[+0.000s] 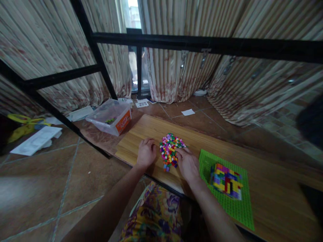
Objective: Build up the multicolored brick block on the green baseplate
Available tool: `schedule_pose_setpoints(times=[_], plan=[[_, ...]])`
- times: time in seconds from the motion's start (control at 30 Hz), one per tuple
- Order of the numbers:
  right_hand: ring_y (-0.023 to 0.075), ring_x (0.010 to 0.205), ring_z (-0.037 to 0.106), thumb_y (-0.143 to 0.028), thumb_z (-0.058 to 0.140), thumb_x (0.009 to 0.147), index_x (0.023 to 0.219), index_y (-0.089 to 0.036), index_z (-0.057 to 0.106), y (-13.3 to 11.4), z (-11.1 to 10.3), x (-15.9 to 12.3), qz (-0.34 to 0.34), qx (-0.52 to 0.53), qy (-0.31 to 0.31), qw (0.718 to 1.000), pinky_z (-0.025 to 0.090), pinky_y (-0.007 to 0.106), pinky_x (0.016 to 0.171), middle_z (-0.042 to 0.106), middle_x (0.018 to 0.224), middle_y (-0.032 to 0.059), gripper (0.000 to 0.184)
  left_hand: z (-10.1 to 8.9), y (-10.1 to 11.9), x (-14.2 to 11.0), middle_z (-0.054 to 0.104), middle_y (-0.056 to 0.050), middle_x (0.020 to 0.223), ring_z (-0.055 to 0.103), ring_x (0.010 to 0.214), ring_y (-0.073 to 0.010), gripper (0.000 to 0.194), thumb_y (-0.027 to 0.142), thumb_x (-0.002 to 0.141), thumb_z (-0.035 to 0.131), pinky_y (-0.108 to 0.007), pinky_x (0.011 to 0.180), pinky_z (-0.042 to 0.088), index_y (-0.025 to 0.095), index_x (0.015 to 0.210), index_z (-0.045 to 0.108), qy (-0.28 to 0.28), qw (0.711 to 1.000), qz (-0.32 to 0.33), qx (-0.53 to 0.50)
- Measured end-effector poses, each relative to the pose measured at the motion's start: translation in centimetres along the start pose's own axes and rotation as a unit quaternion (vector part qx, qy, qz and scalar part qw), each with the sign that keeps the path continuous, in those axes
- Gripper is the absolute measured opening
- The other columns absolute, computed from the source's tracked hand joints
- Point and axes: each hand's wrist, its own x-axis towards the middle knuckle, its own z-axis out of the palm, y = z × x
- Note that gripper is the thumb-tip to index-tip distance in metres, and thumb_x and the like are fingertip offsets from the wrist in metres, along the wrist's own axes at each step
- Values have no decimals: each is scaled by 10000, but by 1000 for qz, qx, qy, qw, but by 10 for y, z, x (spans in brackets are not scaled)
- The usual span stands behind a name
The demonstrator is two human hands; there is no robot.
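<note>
A heap of small colourful bricks (169, 148) lies loose on the wooden table. Just left of the heap, my left hand (146, 153) rests on the table with loosely bent fingers and the thumb apart; nothing shows in it. My right hand (188, 164) reaches into the right side of the heap, thumb and fingers drawn together among the bricks. Whatever they pinch is too small to make out. To the right of that hand lies a green studded baseplate (243, 210), partly behind my forearm. On it stands a multicoloured block built of bricks (227, 181).
A clear plastic tub (108, 116) with an orange label and some green pieces inside stands past the table's left end (136, 131). Black metal bars (161, 41) cross in front of striped curtains. A white panel (35, 140) and a paper (188, 112) lie on the tiled floor.
</note>
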Motion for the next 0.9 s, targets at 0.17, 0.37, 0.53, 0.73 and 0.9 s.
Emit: schedule_pose_setpoints(times=[0.17,0.37,0.53,0.73,0.9], plan=[[167,937,637,-206,488,923,1002,-247,727,-1,-3,17,13,-37,-55,998,418,241,779,685,1079,49,256,-1,2,0,668,-78,1114,577,1038,-234,230,168,847,515,-388,982,464,176,1020,666,3,1000,-4,-3],[190,849,648,-210,505,890,858,-216,726,-14,-1,22,63,-74,-50,994,399,268,691,707,936,72,223,0,1,0,669,-75,1113,583,1013,-233,231,172,851,503,-387,969,467,179,1013,668,6,1000,0,2],[184,813,650,-163,480,883,869,-192,703,-17,-4,13,73,-42,-19,996,421,270,714,710,903,70,225,1,-2,0,671,-81,1108,584,1020,-237,227,171,843,497,-392,968,470,181,995,666,11,1000,6,4],[183,895,638,-146,391,906,1132,-178,644,-7,-19,-38,42,122,65,990,478,295,814,660,991,78,340,1,-7,3,670,-97,1096,586,1027,-258,244,204,850,477,-413,963,473,174,1002,665,11,1000,20,12],[194,864,638,-227,345,954,1038,-197,672,3,-37,-89,73,149,68,984,489,325,793,634,934,78,339,2,-10,6,673,-117,1094,589,1028,-275,269,219,853,452,-429,956,471,157,1003,666,1,999,37,24]])
